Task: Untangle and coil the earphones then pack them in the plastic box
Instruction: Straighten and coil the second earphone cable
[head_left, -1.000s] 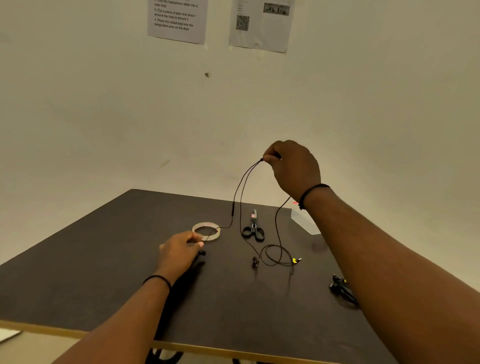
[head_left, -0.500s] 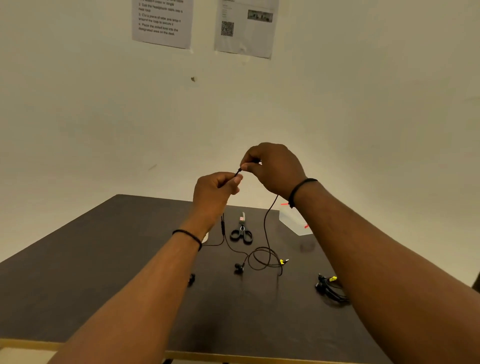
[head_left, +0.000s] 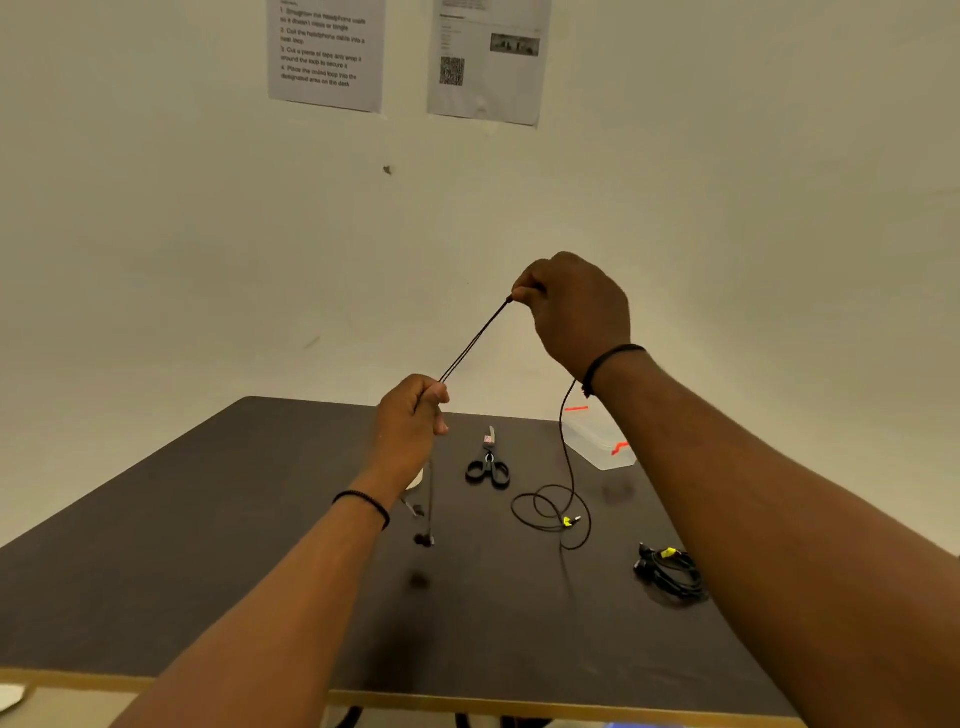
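Dark worktop (head_left: 208, 545) carrying plastic box (head_left: 597, 449), scissors (head_left: 487, 465) and a second bundled cable (head_left: 670, 569). Right hand (head_left: 574, 312) and left hand (head_left: 413, 418) each pinch the earphones (head_left: 472, 340), stretched taut between them; remaining cord loops on the worktop.

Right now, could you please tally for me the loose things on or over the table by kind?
Earphone sets: 2, one cable stretched between the left hand and right hand, one bundle lying on the table
Scissors: 1
Tape roll, mostly hidden: 1
Plastic box: 1
Total: 5
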